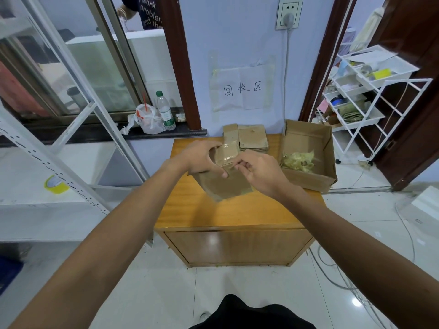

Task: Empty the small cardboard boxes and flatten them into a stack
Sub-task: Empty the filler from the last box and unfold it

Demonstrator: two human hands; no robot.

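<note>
Our left hand point(202, 160) grips small box point(225, 186) over tabletop point(225, 214) — thumb across front. Our right hand point(259, 172) pinches tape point(228, 159) at its flap. Flattened stack point(253, 138) lies behind box — tabletop's far edge.

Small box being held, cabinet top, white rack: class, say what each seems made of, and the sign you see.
Small box: brown cardboard, matte; glossy clear tape on its flap. Cabinet top: wood or veneer, apparently lacquered; orange grain with sheen. White rack: probably painted metal; thin straight bars.
</note>
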